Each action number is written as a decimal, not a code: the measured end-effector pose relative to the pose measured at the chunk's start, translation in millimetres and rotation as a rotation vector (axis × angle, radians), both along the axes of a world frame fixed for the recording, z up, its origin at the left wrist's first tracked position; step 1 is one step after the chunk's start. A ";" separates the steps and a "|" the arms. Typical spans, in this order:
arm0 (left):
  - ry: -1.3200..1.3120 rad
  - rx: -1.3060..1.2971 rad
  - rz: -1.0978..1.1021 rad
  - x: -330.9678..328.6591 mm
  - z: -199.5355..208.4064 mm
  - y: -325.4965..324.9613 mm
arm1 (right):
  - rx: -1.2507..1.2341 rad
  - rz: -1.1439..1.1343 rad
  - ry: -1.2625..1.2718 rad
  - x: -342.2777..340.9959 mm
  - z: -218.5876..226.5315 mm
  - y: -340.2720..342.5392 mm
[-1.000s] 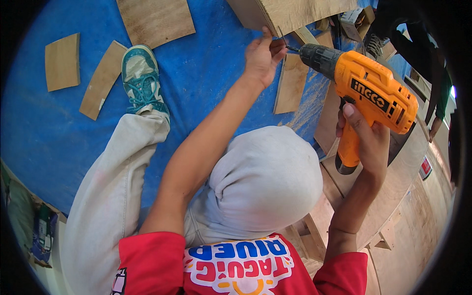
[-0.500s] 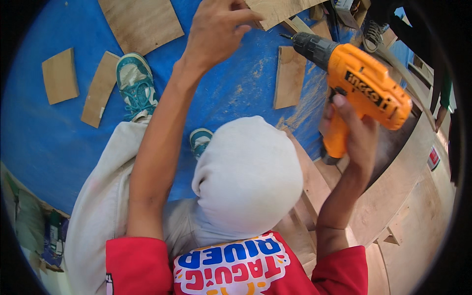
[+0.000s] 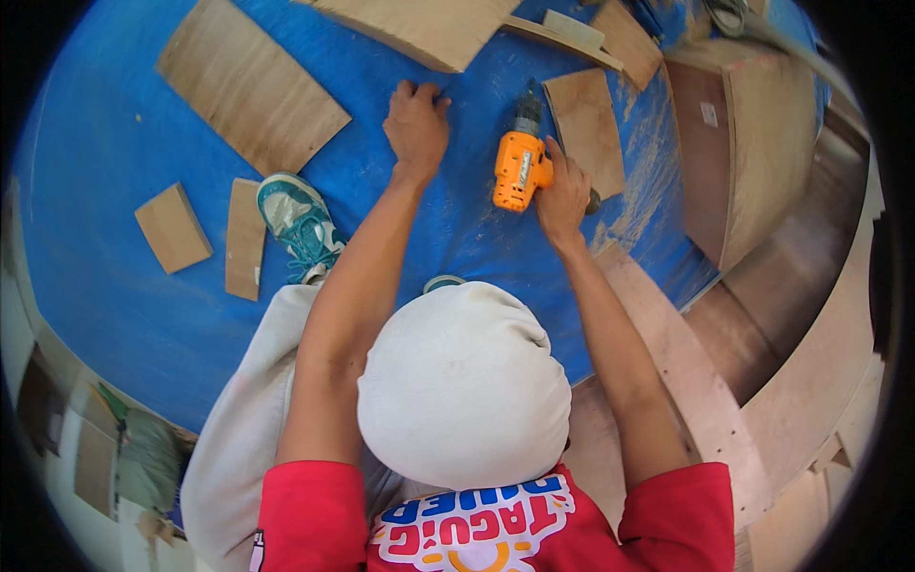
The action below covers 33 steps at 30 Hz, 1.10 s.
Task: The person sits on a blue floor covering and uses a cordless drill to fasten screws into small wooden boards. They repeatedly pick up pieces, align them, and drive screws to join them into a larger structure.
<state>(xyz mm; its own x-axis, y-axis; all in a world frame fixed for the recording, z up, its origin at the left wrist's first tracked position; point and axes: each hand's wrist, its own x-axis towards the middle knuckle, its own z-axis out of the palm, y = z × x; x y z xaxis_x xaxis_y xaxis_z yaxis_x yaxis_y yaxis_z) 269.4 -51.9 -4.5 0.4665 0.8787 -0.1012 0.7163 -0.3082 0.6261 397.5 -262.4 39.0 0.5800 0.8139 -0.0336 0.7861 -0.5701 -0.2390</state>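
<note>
Ideally, the drill (image 3: 518,172) gripped by the right hand (image 3: 564,198) is aimed clear of the left hand (image 3: 417,129). The latter's hold cannot be told.

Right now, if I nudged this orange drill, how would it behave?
The drill probably feels stiff, with its hard-looking casing. Its bulky body suggests fair heft, and the handle jutting sideways would likely hinder rolling.

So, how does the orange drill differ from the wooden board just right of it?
The drill is mostly orange and black, while the board is brown. The drill is chunky with a handle; the board is flat. The right hand grips the drill, whereas the board lies on the blue sheet.
</note>
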 end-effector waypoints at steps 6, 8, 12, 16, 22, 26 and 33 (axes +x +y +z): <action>0.010 -0.182 -0.286 -12.0 28.9 21.1 | -0.179 -0.038 0.226 5.7 4.5 3.0; -0.011 -0.304 -0.394 -31.5 59.7 34.6 | -0.242 -0.042 0.187 8.3 22.9 11.0; -0.077 -0.480 -0.369 -66.9 131.8 68.6 | 0.188 -0.064 0.414 7.5 57.8 61.1; -0.055 -0.519 -0.289 -80.8 189.2 120.3 | 0.576 0.027 0.527 -12.9 54.0 145.1; -0.117 -0.185 -0.492 -62.9 197.0 167.1 | 0.645 -0.085 0.932 -22.0 40.4 191.0; -0.334 -0.168 -0.544 -31.4 183.2 170.8 | 0.737 -0.126 1.180 -26.9 33.0 197.9; -0.544 -0.303 -0.686 -5.6 159.5 156.4 | 0.759 -0.132 1.208 -24.1 22.1 196.2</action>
